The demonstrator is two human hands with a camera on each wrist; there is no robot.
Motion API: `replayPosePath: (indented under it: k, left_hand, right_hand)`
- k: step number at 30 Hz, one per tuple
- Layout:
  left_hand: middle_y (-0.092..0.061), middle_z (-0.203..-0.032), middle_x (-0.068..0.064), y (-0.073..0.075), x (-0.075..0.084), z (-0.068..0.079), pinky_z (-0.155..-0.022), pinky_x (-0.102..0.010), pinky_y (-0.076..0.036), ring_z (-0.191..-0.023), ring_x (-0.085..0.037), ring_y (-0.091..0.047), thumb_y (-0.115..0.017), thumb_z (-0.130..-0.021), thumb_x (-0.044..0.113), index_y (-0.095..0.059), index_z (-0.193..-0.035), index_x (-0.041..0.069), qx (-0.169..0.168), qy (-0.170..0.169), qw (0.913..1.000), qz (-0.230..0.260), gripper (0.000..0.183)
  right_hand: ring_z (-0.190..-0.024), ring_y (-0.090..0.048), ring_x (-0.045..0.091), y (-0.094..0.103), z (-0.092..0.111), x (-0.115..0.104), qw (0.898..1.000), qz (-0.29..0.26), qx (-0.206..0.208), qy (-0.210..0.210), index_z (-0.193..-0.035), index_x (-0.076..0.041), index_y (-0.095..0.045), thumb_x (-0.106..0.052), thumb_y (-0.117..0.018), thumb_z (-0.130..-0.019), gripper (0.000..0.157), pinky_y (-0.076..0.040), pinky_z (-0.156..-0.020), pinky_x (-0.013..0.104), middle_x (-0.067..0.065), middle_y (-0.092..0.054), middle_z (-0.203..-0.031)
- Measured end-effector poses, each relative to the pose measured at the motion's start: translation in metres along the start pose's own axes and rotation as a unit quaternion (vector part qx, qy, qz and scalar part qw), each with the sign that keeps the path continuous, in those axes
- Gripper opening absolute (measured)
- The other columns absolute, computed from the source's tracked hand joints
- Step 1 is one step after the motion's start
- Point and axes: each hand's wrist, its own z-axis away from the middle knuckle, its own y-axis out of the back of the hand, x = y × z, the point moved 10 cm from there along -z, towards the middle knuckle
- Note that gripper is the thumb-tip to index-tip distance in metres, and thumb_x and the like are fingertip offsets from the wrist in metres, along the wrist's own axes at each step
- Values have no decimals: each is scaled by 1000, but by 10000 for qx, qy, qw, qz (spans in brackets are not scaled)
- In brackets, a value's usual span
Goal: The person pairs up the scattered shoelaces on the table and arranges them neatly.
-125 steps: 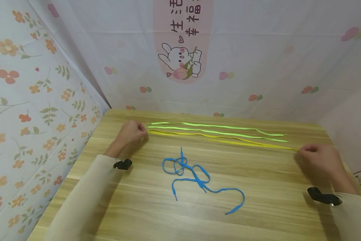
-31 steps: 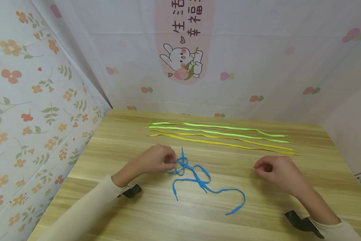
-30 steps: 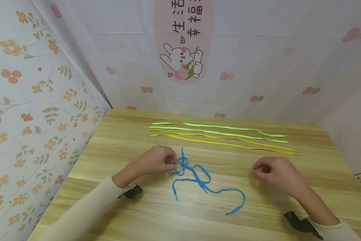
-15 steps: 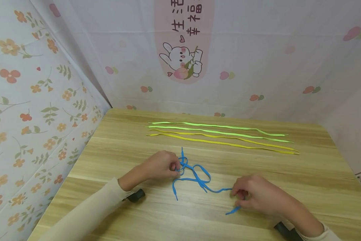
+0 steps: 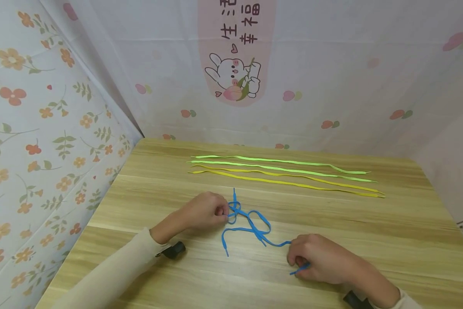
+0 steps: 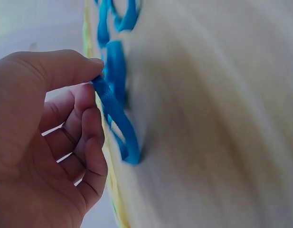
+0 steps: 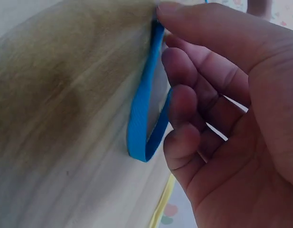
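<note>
One flat blue fabric lace (image 5: 257,234), looped and crossed over itself on the pale wood-grain surface (image 5: 235,283): my left hand (image 5: 208,210) pinches it at the tangled loops, my right hand (image 5: 319,259) pinches it near one tip; my hands stand apart. Beyond it: two flat lime-green laces (image 5: 281,161) and two flat yellow laces (image 5: 262,180), laid lengthwise side by side.
</note>
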Motion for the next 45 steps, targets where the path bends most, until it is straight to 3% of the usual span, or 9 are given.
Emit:
replayPosePath:
  k: [6, 13, 20, 28, 38, 45]
  left_hand:
    - [-57, -78, 10, 26, -17, 5, -69, -27, -48, -73, -7, -52, -81, -97, 10, -71, -90, 14, 359, 165, 9986, 360, 13]
    - [-65, -91, 5, 49, -34, 14, -82, -36, -56, -88, -14, -63, -81, -96, 8, -71, -94, 13, 724, 310, 9944, 709, 11]
    - [-69, -90, 5, 51, -52, 20, -82, -36, -56, -88, -14, -65, -76, -99, 12, -70, -93, 13, 787, 672, 9890, 1061, 8]
    - [-66, -80, 5, 51, -62, 25, -65, -29, -48, -71, -14, -58, -75, -100, 13, -71, -95, 11, 830, 993, 9840, 1223, 6]
    - [-62, -73, 7, 52, -72, 30, -60, -27, -44, -62, -11, -53, -75, -101, 17, -75, -96, 8, 879, 1296, 9824, 1016, 10]
    - [-60, -70, 8, 54, -74, 33, -60, -27, -42, -61, -10, -52, -76, -99, 19, -77, -94, 10, 875, 1380, 9830, 837, 11]
  right_hand:
    - [-75, -49, -7, -2, 1, 2, 9999, 133, 74, -52, -83, -27, -67, -1, -90, -81, 35, -44, -64, 15, -22, -53, -80]
    - [-73, -49, -7, 8, 9, 7, 9996, -65, 251, -53, -83, -29, -62, 3, -83, -78, 38, -43, -61, 13, -22, -52, -79]
    - [-71, -49, -3, 50, 27, 25, 9946, -397, 929, -255, -91, -33, -58, 11, -76, -73, 51, -43, -58, 15, -18, -52, -80]
    - [-63, -50, 2, 85, 60, 56, 9833, -768, 1544, -578, -96, -26, -62, 18, -74, -85, 47, -41, -52, 20, -15, -59, -80]
    - [-67, -54, 8, 104, 105, 100, 9669, -492, 1969, -1544, -95, -20, -64, 17, -75, -86, 40, -41, -54, 26, -12, -61, -82]
    - [-72, -56, 11, 115, 144, 134, 9438, -331, 2164, -2478, -95, -17, -65, 11, -74, -92, 30, -40, -59, 25, -7, -64, -85]
